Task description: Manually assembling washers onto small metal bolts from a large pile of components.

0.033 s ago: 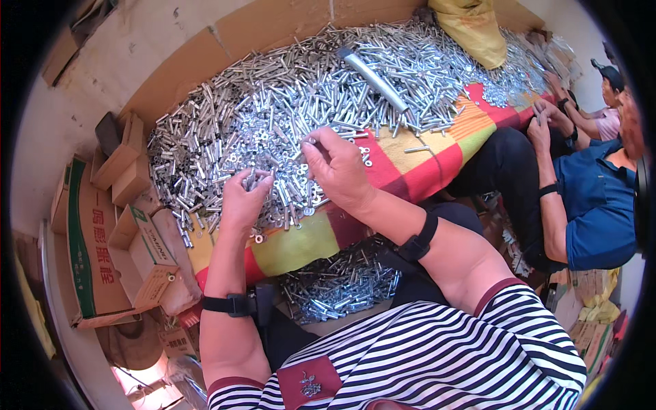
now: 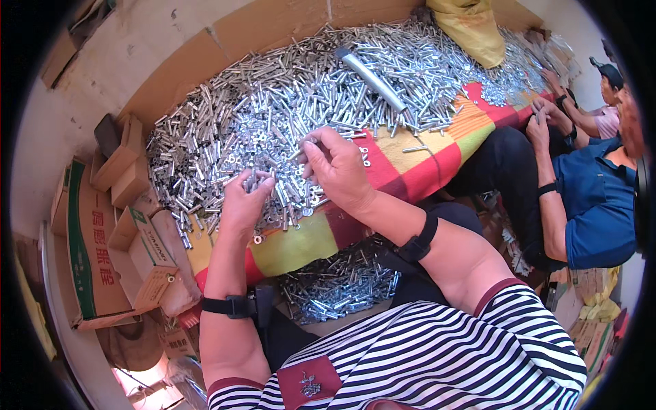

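My left hand (image 2: 241,199) is raised over the near edge of the metal heap, its thumb and fingers closed around a short metal bolt (image 2: 254,179). To its right, my right hand (image 2: 336,167) is pinched over the heap, with thumb and forefinger nearly together. Whatever sits between those fingertips is too small to make out. Beneath and beyond both hands spreads a big pile of silvery bolts and sleeves (image 2: 294,89), mixed with loose washers and nuts. A few washers (image 2: 258,240) lie on the checked cloth (image 2: 294,246) close to my left wrist.
A long metal tube (image 2: 376,82) rests on the pile. At the back stands a yellow sack (image 2: 471,31). Open cardboard boxes (image 2: 102,260) are on the left. More bolts (image 2: 338,287) fill a space below the cloth. A co-worker in blue (image 2: 594,198) sits at the right, another person beyond.
My right fingertips have shifted very slightly left and down. My left hand keeps its place and its grip.
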Tool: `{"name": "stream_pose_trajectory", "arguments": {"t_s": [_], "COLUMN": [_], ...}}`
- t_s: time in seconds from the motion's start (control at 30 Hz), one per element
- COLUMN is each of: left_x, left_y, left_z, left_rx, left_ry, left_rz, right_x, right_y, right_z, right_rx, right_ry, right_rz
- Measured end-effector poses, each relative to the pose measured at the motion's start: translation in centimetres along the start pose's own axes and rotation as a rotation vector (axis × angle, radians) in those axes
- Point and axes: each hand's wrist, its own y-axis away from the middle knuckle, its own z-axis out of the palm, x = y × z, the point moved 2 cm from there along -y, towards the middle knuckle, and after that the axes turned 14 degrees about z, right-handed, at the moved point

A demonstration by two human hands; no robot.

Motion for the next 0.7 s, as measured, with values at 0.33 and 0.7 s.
{"name": "stream_pose_trajectory", "arguments": {"t_s": [0.33, 0.7], "left_x": [1.0, 1.3], "left_y": [1.3, 1.8], "left_z": [2.7, 3.8], "left_rx": [-0.181, -0.202], "left_ry": [0.585, 0.755], "left_rz": [-0.126, -0.193], "right_x": [-0.1, -0.1], "right_y": [1.2, 3.9], "right_z": [-1.4, -3.0], "right_rx": [-0.297, -0.127], "right_ry": [-0.346, -0.591], "right_rz": [0.369, 0.424]}}
